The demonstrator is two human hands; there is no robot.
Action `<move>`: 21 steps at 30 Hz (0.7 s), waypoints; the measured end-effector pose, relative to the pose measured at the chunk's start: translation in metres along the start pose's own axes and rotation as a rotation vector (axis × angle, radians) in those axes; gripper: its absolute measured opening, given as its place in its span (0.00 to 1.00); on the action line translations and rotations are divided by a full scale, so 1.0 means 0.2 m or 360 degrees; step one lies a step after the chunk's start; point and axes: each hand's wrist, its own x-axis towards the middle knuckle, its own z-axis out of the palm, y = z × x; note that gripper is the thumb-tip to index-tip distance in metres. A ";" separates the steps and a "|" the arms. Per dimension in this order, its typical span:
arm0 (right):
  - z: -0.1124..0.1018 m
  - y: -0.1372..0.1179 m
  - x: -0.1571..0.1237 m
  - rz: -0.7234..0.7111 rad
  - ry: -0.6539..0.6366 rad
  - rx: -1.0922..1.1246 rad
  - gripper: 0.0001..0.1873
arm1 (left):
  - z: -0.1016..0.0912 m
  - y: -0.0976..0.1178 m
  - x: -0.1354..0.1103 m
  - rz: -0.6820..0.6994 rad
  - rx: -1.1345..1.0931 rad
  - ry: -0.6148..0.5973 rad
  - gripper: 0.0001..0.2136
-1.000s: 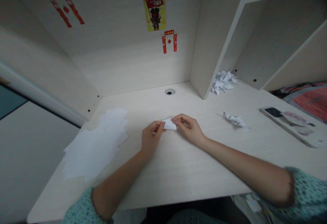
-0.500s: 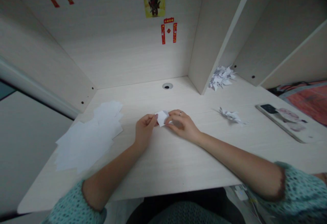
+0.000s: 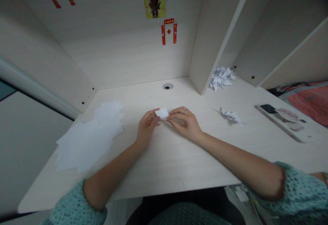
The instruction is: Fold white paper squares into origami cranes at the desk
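Between my two hands is a small piece of folded white paper (image 3: 162,113), held just above the desk. My left hand (image 3: 148,124) pinches its left side between thumb and fingers. At its right edge, my right hand (image 3: 186,122) has thumb and forefinger closed on a lower corner. The exact folds are too small to make out. On the left lies a spread pile of white paper sheets (image 3: 87,139). To the right of my right hand rests a little group of folded paper pieces (image 3: 231,116).
A heap of folded paper pieces (image 3: 221,78) sits behind the upright divider (image 3: 217,40). Farther right lie a phone (image 3: 284,122) and a red cloth (image 3: 310,103). A round cable hole (image 3: 168,86) is set in the desk (image 3: 164,170) near the back panel.
The folded paper has turned and now shows a flatter, four-sided face instead of a pointed one. Both hands have shifted slightly, and my right fingers have moved to its lower right corner.
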 end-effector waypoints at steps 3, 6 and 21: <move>0.02 -0.01 0.00 0.0115 0.0043 0.0176 0.03 | 0.00 -0.01 0.00 0.0064 0.0030 -0.0122 0.28; 0.04 -0.01 0.00 0.0180 0.0022 0.0316 0.02 | 0.00 -0.02 0.00 0.0053 0.0021 -0.0165 0.28; -0.04 -0.02 0.05 0.0196 0.0066 0.0260 0.05 | 0.01 0.06 -0.03 0.0052 0.0494 -0.0098 0.25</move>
